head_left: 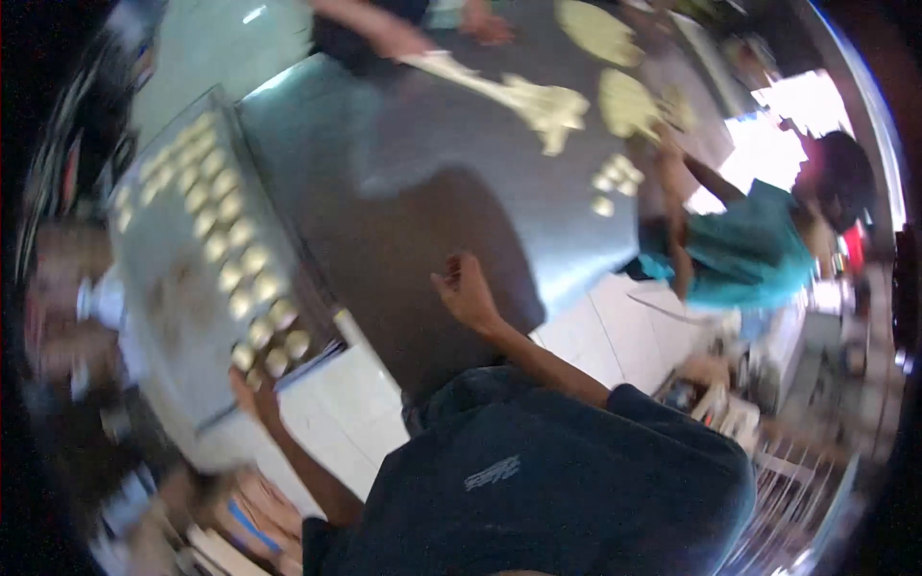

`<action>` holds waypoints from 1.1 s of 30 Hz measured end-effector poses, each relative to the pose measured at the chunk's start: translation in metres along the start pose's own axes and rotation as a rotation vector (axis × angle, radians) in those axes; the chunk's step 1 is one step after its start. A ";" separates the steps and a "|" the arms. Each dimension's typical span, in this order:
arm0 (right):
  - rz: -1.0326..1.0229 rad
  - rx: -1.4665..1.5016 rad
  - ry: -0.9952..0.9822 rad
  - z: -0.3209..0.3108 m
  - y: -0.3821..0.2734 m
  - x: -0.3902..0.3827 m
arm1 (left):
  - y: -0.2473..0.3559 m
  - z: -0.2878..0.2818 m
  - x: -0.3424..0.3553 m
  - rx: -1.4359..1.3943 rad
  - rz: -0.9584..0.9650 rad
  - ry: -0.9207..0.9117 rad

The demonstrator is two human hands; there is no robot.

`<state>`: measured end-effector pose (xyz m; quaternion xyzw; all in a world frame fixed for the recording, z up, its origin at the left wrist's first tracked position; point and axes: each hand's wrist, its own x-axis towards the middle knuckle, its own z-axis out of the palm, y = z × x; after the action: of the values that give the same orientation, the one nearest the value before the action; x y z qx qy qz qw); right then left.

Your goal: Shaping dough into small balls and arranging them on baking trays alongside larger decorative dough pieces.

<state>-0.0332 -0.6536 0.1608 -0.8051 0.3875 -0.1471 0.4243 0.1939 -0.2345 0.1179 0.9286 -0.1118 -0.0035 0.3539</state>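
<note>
My left hand (pixel 254 397) is at the near edge of a large metal tray (pixel 178 370) on the left, its fingers closed round a small pale dough ball (pixel 254 379). Just beyond the fingertips, several more dough balls (pixel 259 332) sit in rows running toward the tray's far end. Above the dark worktable (pixel 375 250), my right hand (pixel 467 293) hangs with fingers loosely bent and apart, holding nothing. The picture is slightly blurred by motion.
Across the table, another person's arm (pixel 384 34) reaches to a long strip of dough (pixel 490 88). To the right, a person in a teal shirt (pixel 744 245) handles a flat dough sheet (pixel 629 104). Cut dough pieces (pixel 617 175) lie near them. A rack (pixel 788 490) stands lower right.
</note>
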 end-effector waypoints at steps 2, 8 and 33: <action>0.141 0.099 0.046 -0.041 0.038 0.020 | 0.020 -0.004 0.003 0.142 -0.090 -0.015; 0.456 -0.079 0.365 -0.257 0.157 0.175 | 0.145 0.087 -0.003 0.654 0.194 0.426; 0.498 0.053 0.536 -0.339 0.297 0.208 | 0.595 0.509 -0.126 -0.218 0.486 -0.783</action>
<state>-0.2366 -1.1031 0.1066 -0.6077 0.6652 -0.2548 0.3511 -0.0946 -0.9731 0.1184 0.7618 -0.4498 -0.2821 0.3712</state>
